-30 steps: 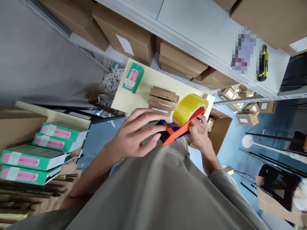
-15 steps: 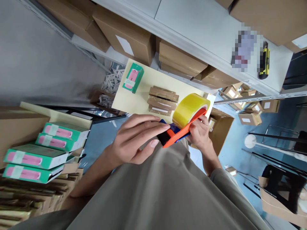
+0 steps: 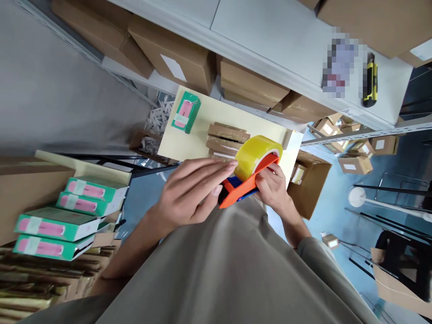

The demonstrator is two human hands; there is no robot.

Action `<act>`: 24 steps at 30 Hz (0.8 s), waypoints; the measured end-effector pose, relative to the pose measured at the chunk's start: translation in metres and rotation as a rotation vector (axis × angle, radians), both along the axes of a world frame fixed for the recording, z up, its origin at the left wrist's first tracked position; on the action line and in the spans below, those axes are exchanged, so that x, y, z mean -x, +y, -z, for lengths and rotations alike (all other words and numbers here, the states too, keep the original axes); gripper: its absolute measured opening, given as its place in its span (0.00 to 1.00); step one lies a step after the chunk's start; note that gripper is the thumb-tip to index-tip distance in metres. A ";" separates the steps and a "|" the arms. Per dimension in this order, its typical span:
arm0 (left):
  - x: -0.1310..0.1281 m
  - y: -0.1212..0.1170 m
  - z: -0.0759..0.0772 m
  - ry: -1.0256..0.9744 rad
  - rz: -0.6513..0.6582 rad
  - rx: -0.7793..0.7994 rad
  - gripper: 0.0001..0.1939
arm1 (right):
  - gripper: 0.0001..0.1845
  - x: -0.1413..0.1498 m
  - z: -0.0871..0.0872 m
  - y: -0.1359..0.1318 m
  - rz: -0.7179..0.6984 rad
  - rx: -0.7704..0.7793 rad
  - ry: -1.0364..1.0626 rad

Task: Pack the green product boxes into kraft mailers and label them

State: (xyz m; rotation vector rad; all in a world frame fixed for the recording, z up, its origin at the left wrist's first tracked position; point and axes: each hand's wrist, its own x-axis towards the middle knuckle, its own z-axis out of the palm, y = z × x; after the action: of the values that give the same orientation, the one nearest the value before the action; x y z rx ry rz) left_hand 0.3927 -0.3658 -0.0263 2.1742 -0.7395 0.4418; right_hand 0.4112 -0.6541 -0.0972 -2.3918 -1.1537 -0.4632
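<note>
An orange and blue tape dispenser carrying a yellow tape roll is held in front of my chest. My right hand is closed around its handle end. My left hand reaches over from the left with fingers stretched out, and its fingertips touch the near side of the yellow roll. Below the dispenser lies a pale yellow table with a stack of taped brown packages and one green and pink box.
Green and pink boxes are stacked at the left on cardboard. Shelves with brown cartons run across the top, and a yellow utility knife lies on a shelf. An open carton and chairs stand on the blue floor at right.
My left hand has slid forward along the dispenser until its fingertips reach the yellow roll. The dispenser and my right hand have shifted slightly left.
</note>
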 end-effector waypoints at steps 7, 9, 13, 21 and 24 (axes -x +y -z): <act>-0.021 0.001 -0.011 0.135 -0.023 0.014 0.25 | 0.08 -0.003 -0.009 0.007 0.032 0.004 -0.060; -0.031 0.001 -0.011 0.186 0.000 0.022 0.24 | 0.10 -0.004 -0.014 0.009 0.006 -0.016 -0.060; -0.045 0.000 -0.008 0.250 0.010 0.033 0.17 | 0.12 -0.003 -0.014 0.008 -0.017 -0.026 0.012; -0.041 0.003 -0.007 0.399 -0.090 -0.005 0.23 | 0.10 0.002 -0.007 0.011 -0.063 -0.062 0.146; -0.042 0.016 -0.006 0.293 -0.038 -0.006 0.28 | 0.14 0.003 -0.009 0.009 -0.057 -0.039 0.214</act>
State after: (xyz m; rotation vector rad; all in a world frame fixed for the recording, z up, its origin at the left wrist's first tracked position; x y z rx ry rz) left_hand 0.4346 -0.3495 -0.0205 2.1989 -0.5390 0.1337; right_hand 0.4086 -0.6454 -0.0880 -2.3037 -1.1029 -0.2029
